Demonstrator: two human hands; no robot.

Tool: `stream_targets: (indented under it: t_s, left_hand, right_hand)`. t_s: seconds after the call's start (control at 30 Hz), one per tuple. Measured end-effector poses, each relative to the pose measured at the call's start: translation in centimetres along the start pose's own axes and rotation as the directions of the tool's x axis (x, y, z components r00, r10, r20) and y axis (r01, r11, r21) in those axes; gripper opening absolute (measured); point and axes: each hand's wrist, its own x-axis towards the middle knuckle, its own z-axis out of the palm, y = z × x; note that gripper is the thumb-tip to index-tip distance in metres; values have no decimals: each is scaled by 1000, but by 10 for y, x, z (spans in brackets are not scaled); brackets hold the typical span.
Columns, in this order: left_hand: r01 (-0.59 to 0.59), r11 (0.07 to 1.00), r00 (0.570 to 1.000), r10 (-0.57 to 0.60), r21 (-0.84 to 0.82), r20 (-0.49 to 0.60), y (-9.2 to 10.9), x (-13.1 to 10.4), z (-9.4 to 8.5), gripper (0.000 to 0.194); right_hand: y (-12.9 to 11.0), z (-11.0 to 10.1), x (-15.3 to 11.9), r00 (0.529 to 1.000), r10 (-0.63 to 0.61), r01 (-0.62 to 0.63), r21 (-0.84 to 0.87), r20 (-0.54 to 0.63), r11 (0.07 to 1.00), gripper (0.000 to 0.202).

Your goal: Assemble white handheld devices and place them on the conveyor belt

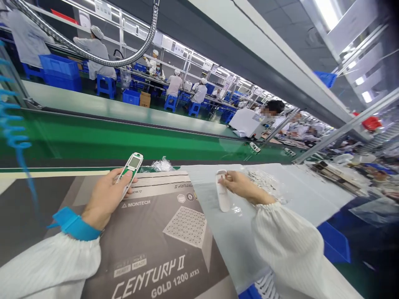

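My left hand (107, 193), with a blue strap round its wrist, grips a slim white device (133, 162) with a grey display and a green circuit board showing. This device is held above the far edge of a grey-brown printed cardboard sheet (137, 236). To the right, my right hand (239, 185) pinches the upper end of a long white plastic cover (223, 195) over a pale sheet (230, 241). Beside that hand lies a clear bag (266, 181) with many small parts.
Beyond the work surface runs a green conveyor belt (93, 139), carrying two similar devices at the right. Crumpled clear plastic (162, 164) lies near its edge. A blue coiled hose (15, 137) hangs left. People sit at far benches.
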Motion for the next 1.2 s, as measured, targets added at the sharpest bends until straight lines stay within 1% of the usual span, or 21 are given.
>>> stream_targets:
  t_s: [0.03, 0.1, 0.17, 0.23, 0.3, 0.33, 0.4, 0.47, 0.5, 0.53, 0.6, 0.67, 0.77, 0.83, 0.9, 0.97, 1.1, 1.2]
  left_hand:
    - [-12, 1000, 1000, 13, -13, 4, -2, 1, 1, 58]
    - [-48, 999, 999, 49, -13, 17, -7, 4, 2, 59]
    - [-88, 996, 996, 87, 28, 25, -11, 8, 2, 56]
    - [-129, 988, 992, 129, 83, 13, -14, 10, 1, 54]
    - [-203, 966, 978, 206, 163, -5, -15, 11, 0, 50]
    - [-254, 944, 966, 260, 210, 0, -16, 11, 0, 46]
    - [-369, 881, 927, 371, 296, 51, -18, 9, 1, 37]
    - [-468, 811, 881, 458, 351, 115, -21, 7, 3, 32]
    - [-504, 782, 861, 490, 366, 138, -22, 6, 4, 31]
    - [-529, 760, 845, 512, 377, 153, -24, 6, 5, 32]
    - [-553, 748, 831, 528, 368, 175, -26, 5, 7, 31]
    - [-554, 771, 832, 514, 314, 207, -28, 6, 9, 31]
    - [-545, 807, 833, 493, 225, 250, -28, 5, 11, 30]
    - [-539, 820, 834, 490, 191, 253, -27, 3, 11, 31]
    - [-527, 833, 841, 481, 171, 248, -27, 2, 12, 32]
    - [-502, 851, 854, 458, 156, 245, -26, 1, 12, 33]
    - [-414, 907, 890, 387, 75, 240, -25, 2, 12, 36]
    - [-357, 934, 908, 346, 4, 237, -23, 2, 13, 37]
  right_hand:
    - [-17, 10, 3, 998, -42, 35, 151, 40, 988, 19]
    - [-49, 37, 11, 984, -119, 52, 424, 132, 904, 17]
    - [-78, 69, 20, 975, -125, -10, 597, 184, 802, 19]
    - [-101, 103, 27, 970, -70, -115, 691, 234, 713, 22]
    - [-118, 132, 30, 964, -25, -188, 740, 266, 645, 25]
    - [-123, 144, 29, 961, -27, -201, 765, 274, 612, 24]
    - [-130, 159, 25, 952, -94, -205, 834, 291, 511, 20]
    - [-130, 166, 18, 931, -217, -193, 901, 293, 388, 16]
    - [-129, 167, 14, 914, -286, -181, 921, 287, 345, 19]
    - [-127, 168, 11, 895, -346, -165, 930, 281, 329, 24]
    - [-123, 170, 7, 871, -409, -124, 927, 273, 355, 32]
    - [-119, 174, 6, 869, -429, -77, 923, 248, 377, 37]
    - [-118, 179, 8, 876, -450, -7, 938, 173, 348, 44]
    - [-119, 179, 9, 878, -459, 28, 942, 136, 334, 45]
    - [-120, 177, 8, 882, -454, 45, 935, 128, 351, 44]
    - [-121, 175, 6, 883, -447, 32, 931, 145, 365, 43]
    - [-122, 174, 4, 874, -445, -49, 947, 195, 318, 44]
    - [-123, 176, 4, 883, -421, -73, 946, 209, 317, 44]
